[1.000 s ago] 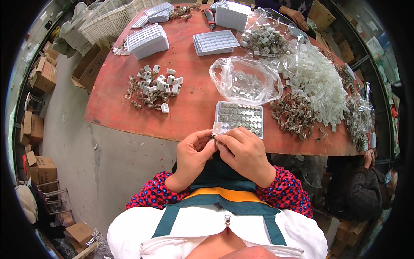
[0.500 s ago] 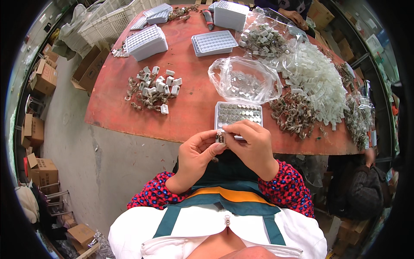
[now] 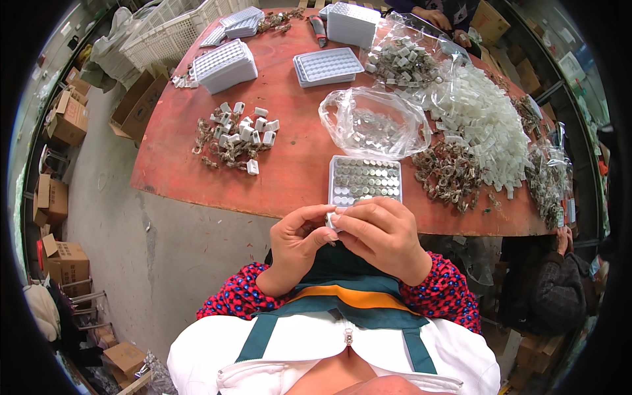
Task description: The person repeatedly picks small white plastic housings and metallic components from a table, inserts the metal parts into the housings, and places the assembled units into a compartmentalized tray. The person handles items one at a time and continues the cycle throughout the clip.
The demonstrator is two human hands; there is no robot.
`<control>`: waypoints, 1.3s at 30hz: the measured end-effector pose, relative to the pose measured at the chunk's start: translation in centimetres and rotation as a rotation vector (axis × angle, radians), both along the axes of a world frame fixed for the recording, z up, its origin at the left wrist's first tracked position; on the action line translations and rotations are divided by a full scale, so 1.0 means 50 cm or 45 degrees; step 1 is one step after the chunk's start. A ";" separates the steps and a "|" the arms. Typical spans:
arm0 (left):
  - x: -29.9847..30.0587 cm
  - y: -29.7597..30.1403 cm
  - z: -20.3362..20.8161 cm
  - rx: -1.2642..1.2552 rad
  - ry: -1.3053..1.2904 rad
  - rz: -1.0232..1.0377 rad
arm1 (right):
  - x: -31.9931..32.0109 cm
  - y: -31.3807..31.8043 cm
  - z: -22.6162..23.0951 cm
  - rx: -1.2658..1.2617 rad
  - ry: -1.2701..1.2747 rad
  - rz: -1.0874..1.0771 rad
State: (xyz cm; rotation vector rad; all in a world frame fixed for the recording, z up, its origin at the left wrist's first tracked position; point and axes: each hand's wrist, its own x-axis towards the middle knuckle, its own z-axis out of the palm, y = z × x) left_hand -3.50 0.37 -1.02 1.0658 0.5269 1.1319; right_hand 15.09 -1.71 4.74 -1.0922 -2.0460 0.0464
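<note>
In front of my body, at the table's near edge, my left hand pinches a small white plastic case between thumb and fingers. My right hand closes on the same case from the other side, its fingertips touching it and hiding most of it. Just beyond my hands lies a white tray with rows of round silver button cells. Farther left on the table is a pile of white cases with brownish wires.
Behind the tray sits an open clear plastic bag of small parts. To the right are a heap of translucent plastic pieces and brownish wire bundles. Stacked white trays stand at the back. Other people's hands show at the far edge.
The case has turned from showing its dark and metallic inside to showing a white side. My right fingers have moved over it, and both hands have dropped slightly toward me.
</note>
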 end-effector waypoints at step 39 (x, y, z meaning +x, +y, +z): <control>-0.008 0.045 -0.003 -0.736 -0.346 -0.298 | 0.110 0.144 0.006 -1.041 0.907 0.139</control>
